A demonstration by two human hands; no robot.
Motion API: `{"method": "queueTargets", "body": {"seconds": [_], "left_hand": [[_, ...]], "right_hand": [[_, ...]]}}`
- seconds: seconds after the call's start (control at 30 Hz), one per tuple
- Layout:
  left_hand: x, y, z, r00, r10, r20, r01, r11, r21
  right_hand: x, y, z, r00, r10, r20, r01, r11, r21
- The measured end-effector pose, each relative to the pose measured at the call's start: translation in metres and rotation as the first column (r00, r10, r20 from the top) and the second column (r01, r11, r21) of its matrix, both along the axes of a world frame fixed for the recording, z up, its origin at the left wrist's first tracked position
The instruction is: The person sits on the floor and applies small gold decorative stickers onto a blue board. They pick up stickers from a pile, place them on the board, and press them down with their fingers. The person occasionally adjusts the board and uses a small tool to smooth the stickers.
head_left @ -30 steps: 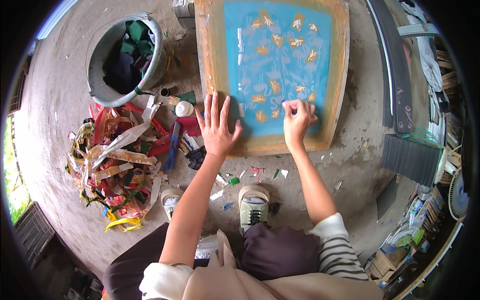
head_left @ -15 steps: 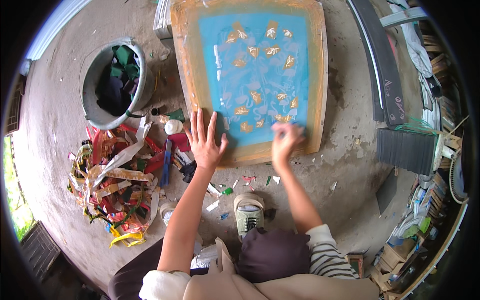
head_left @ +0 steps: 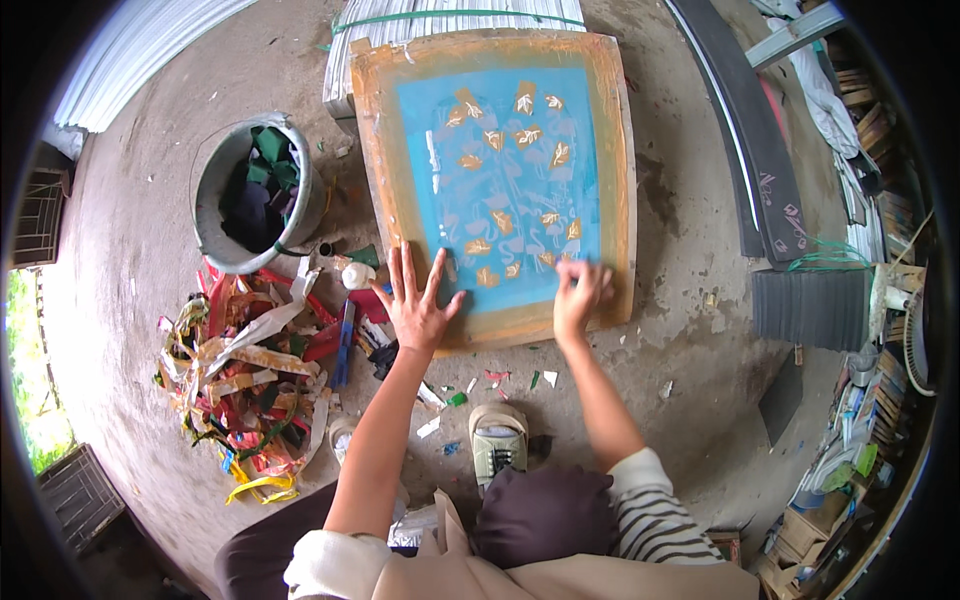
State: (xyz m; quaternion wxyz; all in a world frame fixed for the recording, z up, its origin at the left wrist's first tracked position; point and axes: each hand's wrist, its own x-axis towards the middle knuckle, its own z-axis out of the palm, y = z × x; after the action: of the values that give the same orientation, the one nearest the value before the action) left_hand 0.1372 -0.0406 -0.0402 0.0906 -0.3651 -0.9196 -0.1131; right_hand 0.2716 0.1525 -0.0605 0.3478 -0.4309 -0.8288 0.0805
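Observation:
A printing screen [head_left: 614, 170] lies before me, its blue mesh bordered by a frame smeared with orange-brown. Small leaf shapes in orange and white are scattered over the mesh, among paler figures. My left hand [head_left: 418, 318] rests flat on the lower left corner of the frame, fingers spread and nothing in them. Over the lower right of the mesh, my right hand [head_left: 578, 300] is closed, its fingertips pressed together near the last row of leaves. Whatever it may hold is hidden by the fingers.
Left of the screen stand a grey bucket [head_left: 307, 190] of dark and green scraps and a small white bottle [head_left: 357, 276]. Below them spreads a heap of coloured strips [head_left: 240, 370]. White sheets [head_left: 450, 18] are stacked behind the screen. Black slabs [head_left: 810, 310] stand at right.
My right hand has shifted slightly right along the lower mesh, still closed. The left hand keeps its place on the frame. The view has tilted, showing more of the stack behind.

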Motion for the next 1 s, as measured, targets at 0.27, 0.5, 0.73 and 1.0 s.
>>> {"method": "queueTargets", "body": {"seconds": [0.27, 0.5, 0.73, 1.0], "left_hand": [[0.029, -0.023, 0.027, 0.959, -0.076, 0.272, 0.157, 0.944, -0.291], [0.021, -0.154, 0.032, 0.845, -0.222, 0.487, 0.357, 0.912, -0.202], [0.013, -0.244, 0.053, 0.867, -0.003, 0.499, -0.049, 0.995, 0.091], [0.018, -0.242, 0.052, 0.874, -0.044, 0.484, -0.155, 0.918, 0.364]], "right_hand": [[0.055, 0.013, 0.037, 0.912, 0.346, 0.218, -0.186, 0.825, -0.533], [-0.091, 0.024, 0.214, 0.868, 0.492, -0.067, -0.495, 0.846, -0.197], [-0.137, -0.131, 0.216, 0.367, 0.901, 0.234, -0.889, 0.413, -0.196], [-0.114, -0.207, 0.122, -0.181, 0.857, 0.482, -0.571, 0.308, -0.761]]}}
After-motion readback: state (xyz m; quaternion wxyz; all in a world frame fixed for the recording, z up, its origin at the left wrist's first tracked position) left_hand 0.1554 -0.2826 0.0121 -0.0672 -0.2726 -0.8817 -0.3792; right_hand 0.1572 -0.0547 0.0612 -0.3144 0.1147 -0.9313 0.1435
